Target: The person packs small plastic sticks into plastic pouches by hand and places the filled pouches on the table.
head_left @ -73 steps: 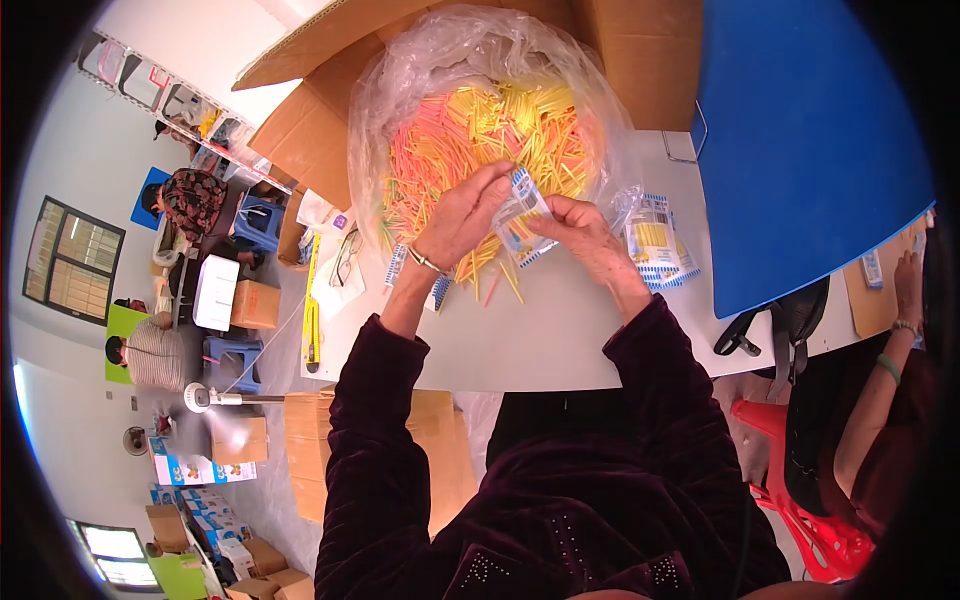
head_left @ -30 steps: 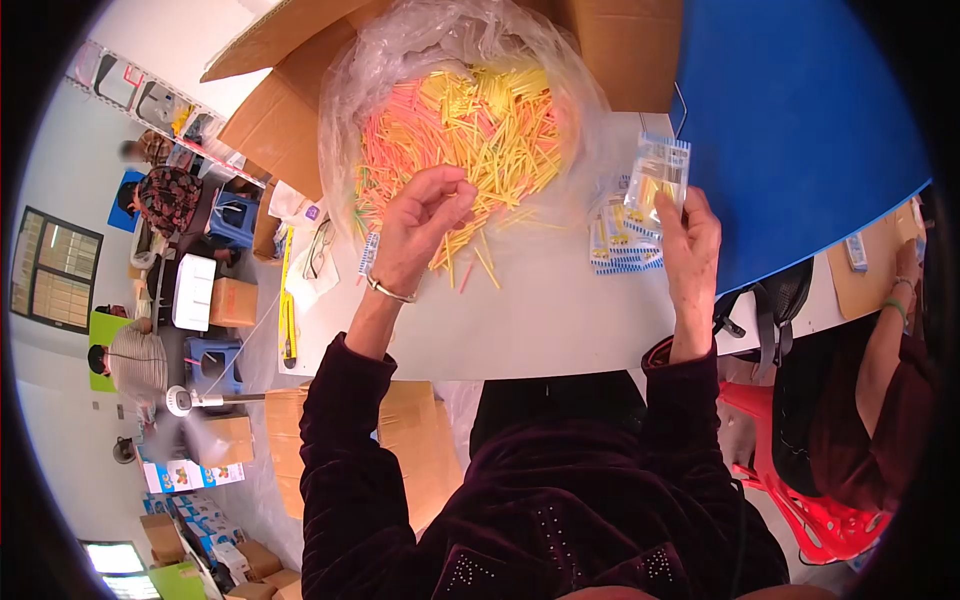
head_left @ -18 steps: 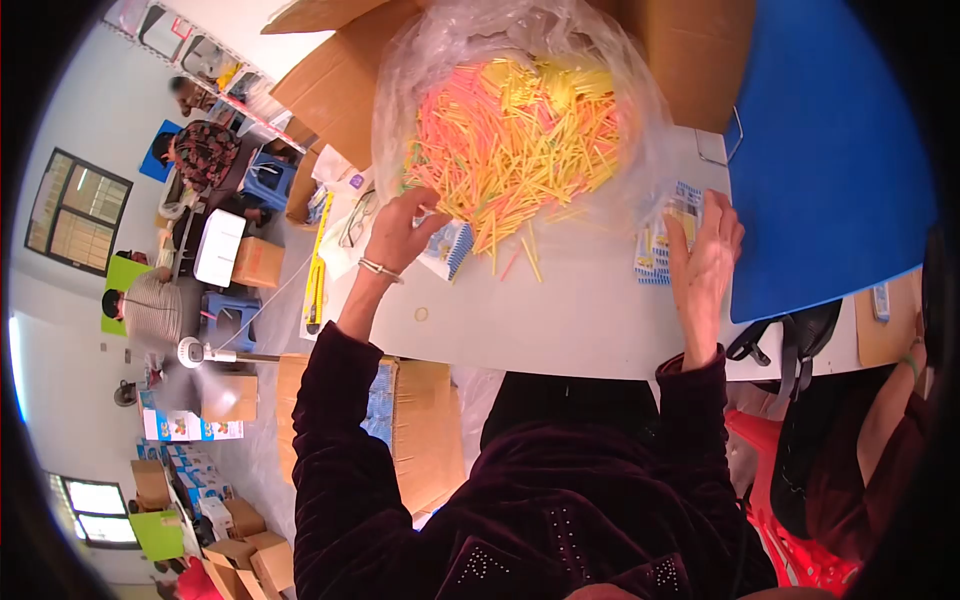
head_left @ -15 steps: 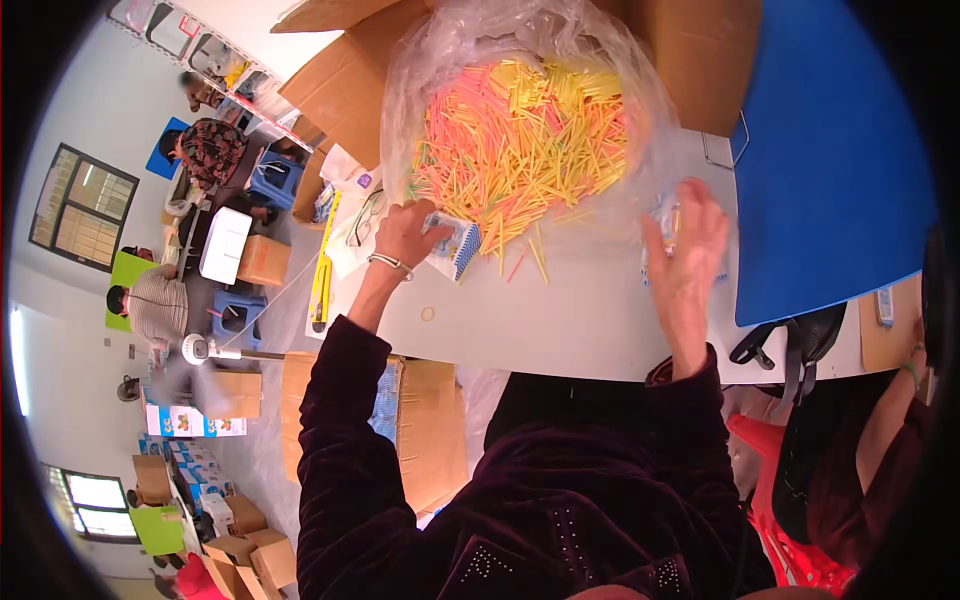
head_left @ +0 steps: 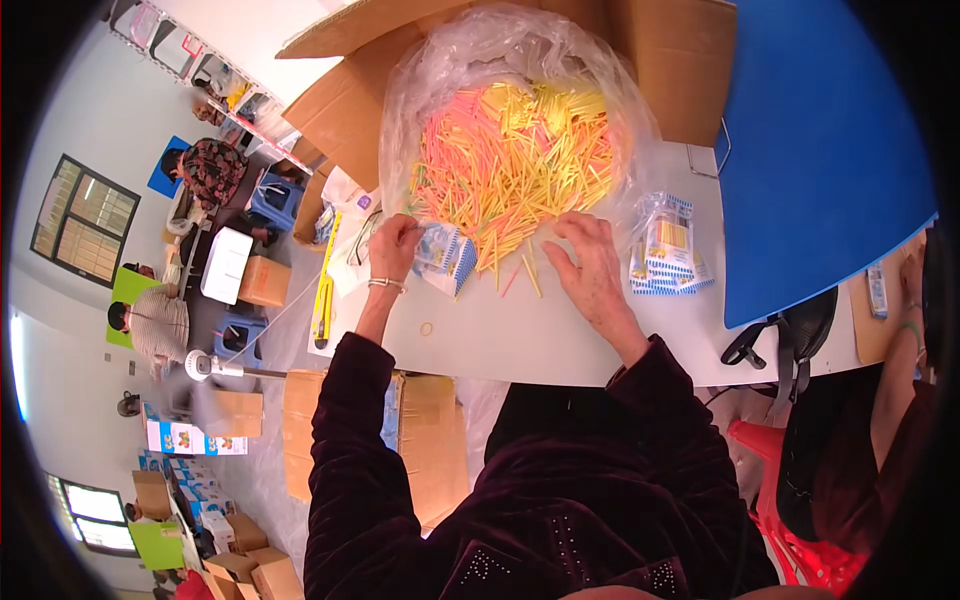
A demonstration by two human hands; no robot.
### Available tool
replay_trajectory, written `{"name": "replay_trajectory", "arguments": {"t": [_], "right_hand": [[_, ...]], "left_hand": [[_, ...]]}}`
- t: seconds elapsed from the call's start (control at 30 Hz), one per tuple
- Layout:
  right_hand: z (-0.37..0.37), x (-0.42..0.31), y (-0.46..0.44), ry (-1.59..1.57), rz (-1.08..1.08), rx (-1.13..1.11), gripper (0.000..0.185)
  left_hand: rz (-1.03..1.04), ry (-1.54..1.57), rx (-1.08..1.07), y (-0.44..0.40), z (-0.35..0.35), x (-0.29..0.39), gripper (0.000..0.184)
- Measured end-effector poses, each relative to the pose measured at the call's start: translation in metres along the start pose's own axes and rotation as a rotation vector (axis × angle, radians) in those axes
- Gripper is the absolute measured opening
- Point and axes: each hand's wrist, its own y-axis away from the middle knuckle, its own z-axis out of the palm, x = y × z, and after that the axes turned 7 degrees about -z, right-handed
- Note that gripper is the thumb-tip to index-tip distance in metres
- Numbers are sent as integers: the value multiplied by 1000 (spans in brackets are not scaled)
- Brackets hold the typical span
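A heap of thin pink, yellow and orange sticks (head_left: 520,160) fills a clear plastic bag (head_left: 440,65) set in a cardboard box, and some spill onto the table. At the heap's left front edge, my left hand (head_left: 393,252) is closed on the edge of a blue-and-white packet (head_left: 447,258). My right hand (head_left: 598,275) is by the heap's right front edge, thumb apart from the bent fingers, with nothing visible in it. Right of that hand lies a small stack of blue-and-white packets (head_left: 668,245), the top one showing yellow sticks.
A yellow box cutter (head_left: 323,310) and glasses (head_left: 366,235) lie left on the white table (head_left: 500,340). A rubber band (head_left: 426,328) is near the front. Rightward are a blue board (head_left: 820,170), a black strap (head_left: 795,340) and another person's arm (head_left: 895,400).
My right hand has moved left from over the stack of packets to the heap's edge, uncovering the stack. My left hand stays at its packet, fingers now closer together.
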Motion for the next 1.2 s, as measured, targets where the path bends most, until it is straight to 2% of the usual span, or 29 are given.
{"name": "replay_trajectory", "arguments": {"t": [0.03, 0.1, 0.17, 0.2, 0.27, 0.3, 0.33, 0.37, 0.43, 0.47, 0.5, 0.57, 0.63, 0.7, 0.77, 0.83, 0.97, 1.2], "right_hand": [[1, -3, -3, -28, 21, -39, 33], [7, -8, -12, -55, -1, -16, 33], [13, -11, -19, -84, -26, 5, 33], [15, -12, -22, -113, -14, 11, 32], [12, -10, -25, -137, 5, 25, 31], [7, -9, -26, -259, 101, -74, 28], [3, -6, -27, -381, 197, -174, 25], [5, 3, -24, -376, 200, -172, 25], [13, 20, -18, -624, 255, -94, 19], [13, 23, -17, -628, 254, -95, 19], [14, 26, -16, -693, 261, -98, 18], [16, 26, -17, -761, 267, -96, 17], [14, 25, -16, -651, 282, -157, 17], [10, 22, -16, -568, 236, -112, 16], [8, 20, -15, -490, 188, -82, 16], [10, 18, -16, -383, 157, -54, 15], [3, 14, -18, -392, 191, -70, 15], [-5, 18, -20, -275, 166, -51, 18]], "left_hand": [[7, 2, -1, -1, -3, 14, 15], [289, -19, 58, 3, -7, 60, 14], [444, -4, 9, 13, -2, 105, 14], [466, 56, -98, 16, 5, 117, 15], [485, 83, -140, 25, 14, 140, 16], [498, 111, -182, 26, 17, 146, 18], [499, 133, -202, 23, 19, 145, 20], [501, 138, -205, 19, 21, 143, 20], [127, 472, -352, 8, 21, 135, 21], [34, 526, -453, 1, 18, 132, 22], [33, 521, -450, -3, 18, 130, 22], [54, 506, -707, -10, 20, 127, 20], [100, 475, -681, -10, 25, 124, 17], [144, 451, -661, -5, 30, 124, 15], [244, 280, -482, 4, 21, 140, 10], [279, 237, -431, 5, 23, 141, 10], [394, 126, -319, 2, 25, 145, 10], [363, 138, -406, -9, 37, 150, 12]]}}
